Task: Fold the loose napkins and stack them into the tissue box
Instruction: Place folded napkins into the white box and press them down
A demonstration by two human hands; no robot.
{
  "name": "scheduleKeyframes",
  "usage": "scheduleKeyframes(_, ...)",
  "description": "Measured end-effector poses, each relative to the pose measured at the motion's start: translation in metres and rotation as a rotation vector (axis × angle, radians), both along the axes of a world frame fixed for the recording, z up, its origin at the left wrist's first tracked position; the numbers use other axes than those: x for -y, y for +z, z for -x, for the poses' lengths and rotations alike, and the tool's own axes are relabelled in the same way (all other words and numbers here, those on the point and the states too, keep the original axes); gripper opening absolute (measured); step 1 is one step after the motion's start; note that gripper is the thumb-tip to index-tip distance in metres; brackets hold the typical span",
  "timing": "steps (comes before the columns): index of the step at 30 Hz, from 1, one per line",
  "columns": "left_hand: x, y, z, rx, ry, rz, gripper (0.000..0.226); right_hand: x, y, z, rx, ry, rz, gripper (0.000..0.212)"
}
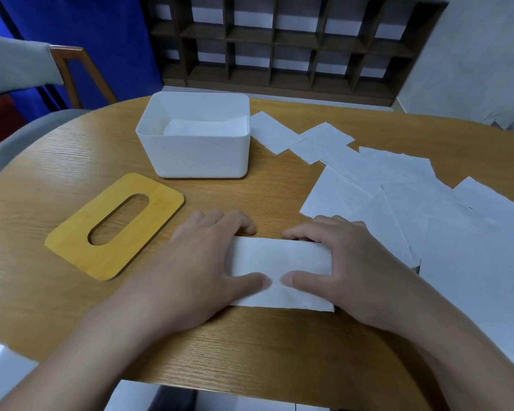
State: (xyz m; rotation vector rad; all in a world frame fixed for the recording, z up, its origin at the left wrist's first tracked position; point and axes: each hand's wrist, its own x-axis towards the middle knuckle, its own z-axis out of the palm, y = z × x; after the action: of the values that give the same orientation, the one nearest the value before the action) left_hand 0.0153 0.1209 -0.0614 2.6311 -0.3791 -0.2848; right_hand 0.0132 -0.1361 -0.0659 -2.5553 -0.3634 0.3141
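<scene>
The hands cover both ends of the folded napkin; the right edge crops the loose napkins.

**Bare hands and forearms**

Two forearms are seen, uncovered as far as the lower frame edge. No sleeve, glove, ring or watch is worn. The left hand and right hand are bare, with short, unpainted nails.
</scene>
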Motion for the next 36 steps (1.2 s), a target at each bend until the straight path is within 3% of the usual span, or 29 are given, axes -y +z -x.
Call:
scheduleKeyframes(5,0.001,-0.002,-0.002,-0.049,0.011,0.101,0.038,-0.005,0.0,0.003,0.0,0.024,-0.063,0.02)
scheduleKeyframes(8,0.0,-0.004,-0.004,-0.05,0.051,0.349,0.027,-0.006,0.003,0.004,0.066,0.015,-0.149,0.019)
scheduleKeyframes(12,0.005,-0.007,-0.009,-0.015,0.105,0.819,0.02,-0.008,0.009,-0.001,0.149,-0.178,-0.549,0.016)
scheduleKeyframes(14,0.012,-0.011,-0.011,0.03,0.157,0.956,0.013,-0.012,0.008,-0.003,0.151,-0.261,-0.694,0.013)
scheduleKeyframes(20,0.022,-0.02,-0.013,0.147,0.22,1.031,0.011,-0.023,0.001,-0.006,0.065,-0.276,-0.819,0.021)
scheduleKeyframes(27,0.023,-0.03,-0.014,0.087,0.313,1.044,0.045,-0.027,-0.012,-0.007,-0.006,-0.292,-0.797,0.031)
scheduleKeyframes(36,0.023,-0.024,-0.011,0.113,0.275,1.089,0.028,-0.032,-0.017,-0.003,0.062,-0.264,-0.807,0.027)
